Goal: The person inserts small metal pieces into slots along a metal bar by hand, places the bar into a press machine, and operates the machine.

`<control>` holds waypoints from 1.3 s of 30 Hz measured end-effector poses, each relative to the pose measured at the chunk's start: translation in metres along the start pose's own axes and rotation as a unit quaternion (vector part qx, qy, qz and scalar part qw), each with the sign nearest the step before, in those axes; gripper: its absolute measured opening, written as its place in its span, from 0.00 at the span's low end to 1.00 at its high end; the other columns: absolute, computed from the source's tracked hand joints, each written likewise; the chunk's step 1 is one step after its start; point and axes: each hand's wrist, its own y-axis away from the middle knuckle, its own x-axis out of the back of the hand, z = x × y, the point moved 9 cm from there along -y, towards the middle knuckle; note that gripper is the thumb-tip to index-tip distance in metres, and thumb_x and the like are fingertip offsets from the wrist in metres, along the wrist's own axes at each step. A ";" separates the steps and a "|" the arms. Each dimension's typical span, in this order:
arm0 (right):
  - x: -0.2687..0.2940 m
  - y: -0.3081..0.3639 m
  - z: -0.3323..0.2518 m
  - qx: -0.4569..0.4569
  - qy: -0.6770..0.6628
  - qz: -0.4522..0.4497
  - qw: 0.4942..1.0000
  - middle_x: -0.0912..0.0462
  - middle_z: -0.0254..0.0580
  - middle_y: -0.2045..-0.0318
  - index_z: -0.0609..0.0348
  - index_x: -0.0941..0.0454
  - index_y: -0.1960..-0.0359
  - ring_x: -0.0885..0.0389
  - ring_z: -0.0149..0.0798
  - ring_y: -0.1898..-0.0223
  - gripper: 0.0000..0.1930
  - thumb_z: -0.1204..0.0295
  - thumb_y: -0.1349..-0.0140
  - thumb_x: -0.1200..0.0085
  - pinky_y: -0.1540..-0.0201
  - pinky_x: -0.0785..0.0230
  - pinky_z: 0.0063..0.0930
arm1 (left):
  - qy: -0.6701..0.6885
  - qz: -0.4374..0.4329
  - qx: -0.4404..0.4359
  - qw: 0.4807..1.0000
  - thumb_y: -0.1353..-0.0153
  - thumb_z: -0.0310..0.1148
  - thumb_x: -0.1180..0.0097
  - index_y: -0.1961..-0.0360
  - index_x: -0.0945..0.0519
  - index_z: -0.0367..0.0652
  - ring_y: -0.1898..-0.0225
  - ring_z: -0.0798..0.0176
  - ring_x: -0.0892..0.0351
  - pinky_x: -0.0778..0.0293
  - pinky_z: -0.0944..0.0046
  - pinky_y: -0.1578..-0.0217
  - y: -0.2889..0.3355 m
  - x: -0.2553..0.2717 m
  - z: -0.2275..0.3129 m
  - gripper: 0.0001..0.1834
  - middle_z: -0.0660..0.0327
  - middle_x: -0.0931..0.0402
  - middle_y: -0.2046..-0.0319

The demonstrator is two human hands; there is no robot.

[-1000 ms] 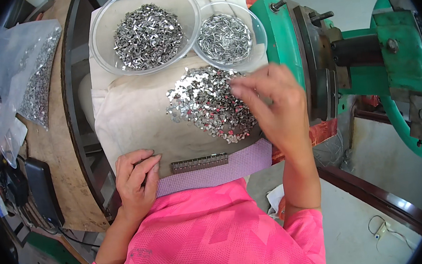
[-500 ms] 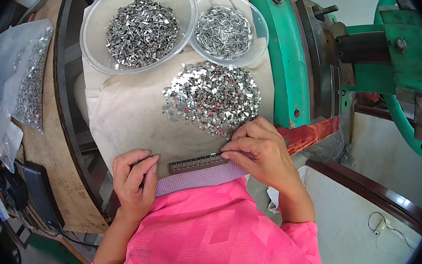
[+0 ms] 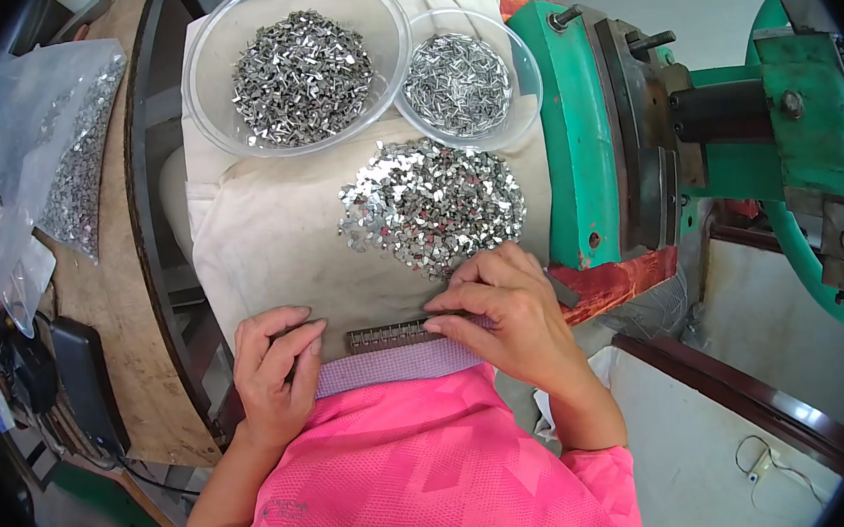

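A dark slotted metal strip (image 3: pixel 386 336) lies across my lap-side edge of the cloth, just beyond a lilac checked band (image 3: pixel 391 367). My right hand (image 3: pixel 507 316) is over the strip's right end, thumb and index fingertips close together at it; anything small between them is hidden. To the left of the strip, apart from it, my left hand (image 3: pixel 275 367) has loosely curled fingers, with a small gap between thumb and index and nothing visible in it. Beyond my right hand lies a loose pile of small shiny metal pieces (image 3: pixel 442 206).
Behind the pile stand a large clear tub (image 3: pixel 202 102) of small metal parts and a smaller clear tub (image 3: pixel 529 73) of short metal pins. A green machine (image 3: pixel 568 150) rises at the right. At the left, a plastic bag (image 3: pixel 82 163) of metal pieces rests on a wooden table (image 3: pixel 136 319).
My right hand has moved slightly left along the strip and now covers the spot where a small green bit showed. My left hand stays nearly in place. The whole view has shifted a little.
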 end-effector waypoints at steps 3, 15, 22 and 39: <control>-0.004 0.000 -0.001 -0.002 0.018 -0.004 1.000 0.23 0.32 0.70 0.51 0.12 0.69 0.27 0.39 0.63 0.08 0.69 0.52 0.29 0.59 0.37 0.33 | 0.001 -0.005 0.004 1.000 0.49 0.18 0.36 0.60 0.16 0.40 0.59 0.53 0.23 0.28 0.59 0.58 0.002 0.001 0.000 0.13 0.54 0.21 0.58; -0.004 -0.002 0.001 -0.003 0.018 -0.023 1.000 0.23 0.30 0.69 0.50 0.12 0.70 0.27 0.38 0.62 0.06 0.69 0.51 0.30 0.58 0.40 0.33 | -0.046 -0.057 -0.019 0.997 0.58 0.29 0.27 0.60 0.15 0.43 0.54 0.50 0.26 0.32 0.55 0.55 0.003 -0.007 0.007 0.20 0.54 0.24 0.52; -0.004 -0.002 -0.002 -0.003 0.021 -0.023 1.000 0.23 0.30 0.68 0.49 0.12 0.70 0.27 0.38 0.62 0.06 0.68 0.51 0.30 0.57 0.40 0.34 | -0.068 -0.065 -0.033 0.995 0.60 0.32 0.25 0.61 0.15 0.45 0.54 0.51 0.27 0.34 0.54 0.54 0.001 -0.011 0.009 0.21 0.56 0.24 0.53; 0.069 -0.024 -0.005 0.033 0.041 0.219 0.974 0.20 0.37 0.68 0.55 0.14 0.71 0.24 0.43 0.63 0.05 0.74 0.50 0.32 0.60 0.33 0.37 | -0.040 -0.080 -0.011 0.996 0.58 0.31 0.25 0.66 0.15 0.48 0.51 0.53 0.28 0.38 0.54 0.51 -0.002 -0.014 0.007 0.16 0.59 0.23 0.51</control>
